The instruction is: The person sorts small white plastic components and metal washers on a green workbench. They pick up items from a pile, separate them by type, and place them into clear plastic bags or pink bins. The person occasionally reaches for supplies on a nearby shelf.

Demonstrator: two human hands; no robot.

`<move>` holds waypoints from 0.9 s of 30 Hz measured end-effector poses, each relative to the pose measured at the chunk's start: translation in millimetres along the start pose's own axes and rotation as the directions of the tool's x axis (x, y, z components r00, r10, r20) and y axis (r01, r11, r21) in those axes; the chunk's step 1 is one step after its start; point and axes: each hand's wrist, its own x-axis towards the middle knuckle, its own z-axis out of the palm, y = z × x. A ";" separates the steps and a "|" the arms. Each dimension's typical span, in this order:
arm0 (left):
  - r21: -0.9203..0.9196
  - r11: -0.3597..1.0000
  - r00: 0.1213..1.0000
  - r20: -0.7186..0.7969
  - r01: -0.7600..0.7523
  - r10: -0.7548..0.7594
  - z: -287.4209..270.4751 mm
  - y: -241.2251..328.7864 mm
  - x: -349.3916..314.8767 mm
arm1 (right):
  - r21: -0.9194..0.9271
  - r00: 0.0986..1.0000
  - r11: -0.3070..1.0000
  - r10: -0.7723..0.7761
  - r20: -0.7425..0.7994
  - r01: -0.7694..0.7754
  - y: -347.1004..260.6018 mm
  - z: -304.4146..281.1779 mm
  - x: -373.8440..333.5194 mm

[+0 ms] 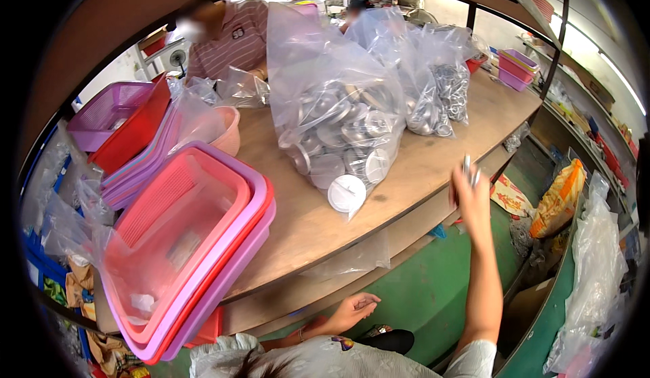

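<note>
My right hand (467,192) is raised at the table's right front edge, its fingers closed around small silver metal pieces (467,166) whose exact kind I cannot make out. Low in front of my body, my left hand (354,310) hangs loosely curled with nothing visible in it. On the table (271,239) stands a large clear plastic bag (338,100) full of round silver metal parts. A white round disc (347,194) shows at its lower front corner. Behind it on the right are more clear bags (443,94) of small metal parts.
Nested pink, purple and red plastic baskets (189,242) lean at the table's left, with more baskets (112,114) behind. A person in a striped shirt (233,39) is across the table. Small stacked baskets (516,69) sit at the far right corner. An orange sack (558,198) stands on the right.
</note>
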 end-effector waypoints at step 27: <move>-0.088 0.996 0.996 -0.080 0.020 -0.027 -19.2 -43.5 0.3 | -0.892 0.915 0.213 -0.163 0.370 0.398 -75.0 59.1 234.0</move>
